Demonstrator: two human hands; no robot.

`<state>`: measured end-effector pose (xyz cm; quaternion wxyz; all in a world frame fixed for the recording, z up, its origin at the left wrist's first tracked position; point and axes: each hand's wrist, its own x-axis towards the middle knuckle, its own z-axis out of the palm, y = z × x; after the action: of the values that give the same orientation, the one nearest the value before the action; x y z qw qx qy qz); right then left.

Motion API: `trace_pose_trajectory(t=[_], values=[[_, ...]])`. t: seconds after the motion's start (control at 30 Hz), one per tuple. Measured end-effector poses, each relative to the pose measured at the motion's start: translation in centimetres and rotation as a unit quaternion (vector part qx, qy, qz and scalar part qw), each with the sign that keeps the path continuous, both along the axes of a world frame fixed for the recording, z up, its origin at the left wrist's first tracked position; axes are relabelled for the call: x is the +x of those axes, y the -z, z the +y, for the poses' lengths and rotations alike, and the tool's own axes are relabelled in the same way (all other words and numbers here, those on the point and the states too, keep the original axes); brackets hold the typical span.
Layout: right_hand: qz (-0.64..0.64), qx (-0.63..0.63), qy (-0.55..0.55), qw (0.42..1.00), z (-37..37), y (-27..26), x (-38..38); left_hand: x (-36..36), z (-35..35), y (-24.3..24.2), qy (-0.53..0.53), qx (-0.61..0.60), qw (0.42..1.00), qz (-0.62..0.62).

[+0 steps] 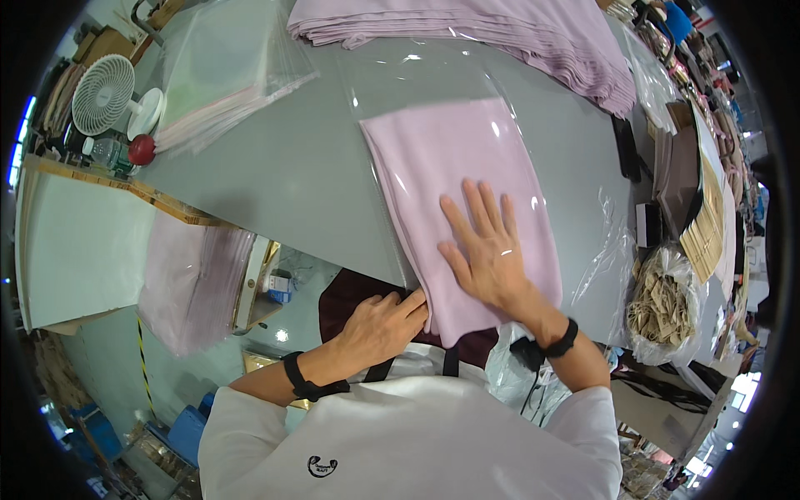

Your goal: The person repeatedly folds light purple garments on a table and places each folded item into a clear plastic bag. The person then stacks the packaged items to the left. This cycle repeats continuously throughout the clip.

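Folded pink cloth (pixel 462 156) lies on the grey table, its far part inside a clear plastic bag (pixel 412 69) that reaches beyond it. The cloth's near end extends over the table edge toward my lap. My right hand (pixel 490 256) rests flat on top of the cloth, fingers spread, holding nothing. At the near left corner, my left hand (pixel 390 325) grips the cloth's layered edge; its thumb is hidden. Whether the bag's edge is also between those fingers cannot be made out.
Stacked pink cloths (pixel 475 22) lie along the far side of the table (pixel 281 169). Clear bags (pixel 212 75) are piled far left, near a white fan (pixel 103 94) and a bottle (pixel 109 153). A dark phone-like object (pixel 625 147) and a bag of tan scraps (pixel 662 306) lie right.
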<state>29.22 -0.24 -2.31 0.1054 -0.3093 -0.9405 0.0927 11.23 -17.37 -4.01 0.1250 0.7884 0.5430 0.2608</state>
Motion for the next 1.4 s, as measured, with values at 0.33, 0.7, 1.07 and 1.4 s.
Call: trace_pose_trajectory(t=[0.33,0.7,1.07,1.4], values=[[0.116,0.057,-0.02,0.991,10.7,1.5,-11.3,0.1,0.3,-1.3,-0.044,0.002,0.999,0.032],[0.126,-0.041,-0.174,0.976,-3.2,-2.0,0.0,-1.4,-3.1,1.7,-0.24,0.153,0.913,-0.291],[0.142,-0.093,-0.16,0.972,-6.3,-1.1,-2.0,-0.7,-2.1,1.2,-0.245,-0.208,0.798,-0.51],[0.114,-0.177,-0.149,0.966,-6.3,-3.5,2.4,-1.8,-0.8,2.1,-0.327,-0.197,0.793,-0.474]])
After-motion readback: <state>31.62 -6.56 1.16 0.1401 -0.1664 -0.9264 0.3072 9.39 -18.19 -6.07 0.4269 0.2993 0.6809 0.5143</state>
